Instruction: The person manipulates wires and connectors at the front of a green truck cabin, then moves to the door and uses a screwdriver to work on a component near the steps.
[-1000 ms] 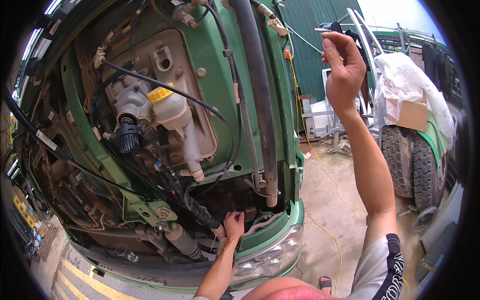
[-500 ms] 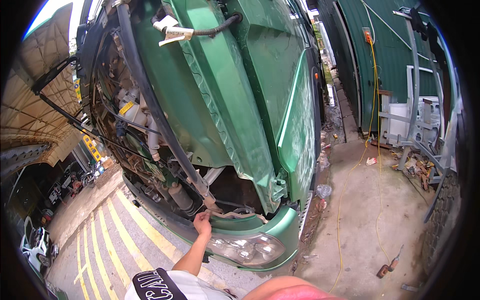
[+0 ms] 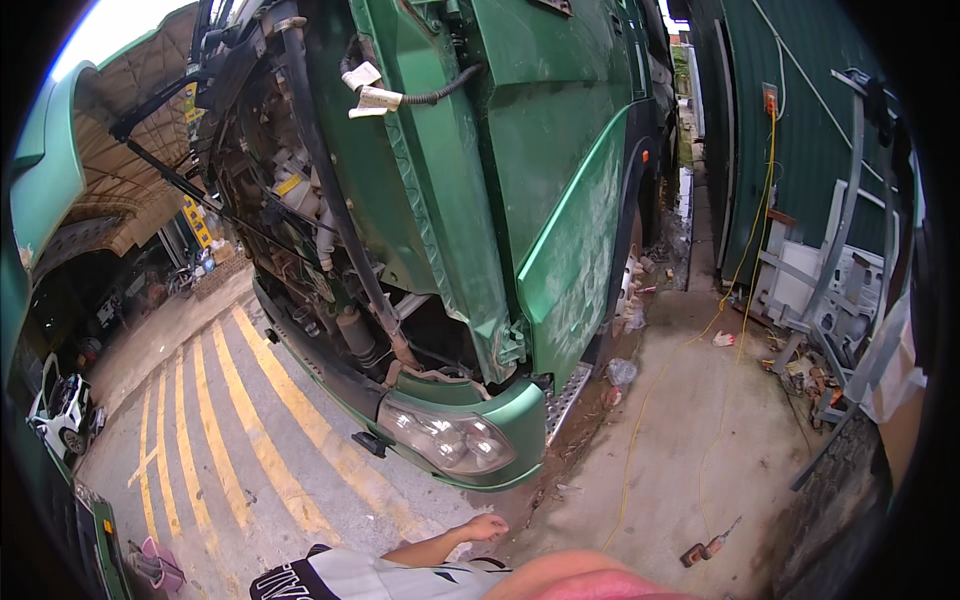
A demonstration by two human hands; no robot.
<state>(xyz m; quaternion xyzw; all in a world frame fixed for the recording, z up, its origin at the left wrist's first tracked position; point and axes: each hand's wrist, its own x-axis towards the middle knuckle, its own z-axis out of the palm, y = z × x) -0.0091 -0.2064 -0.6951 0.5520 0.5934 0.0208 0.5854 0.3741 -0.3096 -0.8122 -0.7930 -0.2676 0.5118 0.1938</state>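
Observation:
My left hand (image 3: 485, 527) reaches in from the lower edge, below the green truck front, with its fingers curled together. Whether anything small is inside them is hidden. A little above it, apart from it, are the clear headlight (image 3: 445, 438) and the green bumper corner (image 3: 518, 425). Over these stands the truck's green cab body (image 3: 420, 200), its front uncovered. Wiring, hoses and a dark slanting bar (image 3: 325, 165) show there. A corrugated cable (image 3: 432, 98) with white tags hangs at the top. My right hand is out of view.
On the concrete at the lower right lies a drill-like power tool (image 3: 708, 543). A yellow cord (image 3: 625, 480) runs along the ground. Metal frames (image 3: 825, 270) lean by the green shed wall (image 3: 745, 180). Yellow stripes (image 3: 265, 450) mark the ground; a white car (image 3: 62, 405) stands far left.
My left hand has left the bumper's top edge by the slanting bar and come down toward me and to the right, below the headlight. The view has turned rightward.

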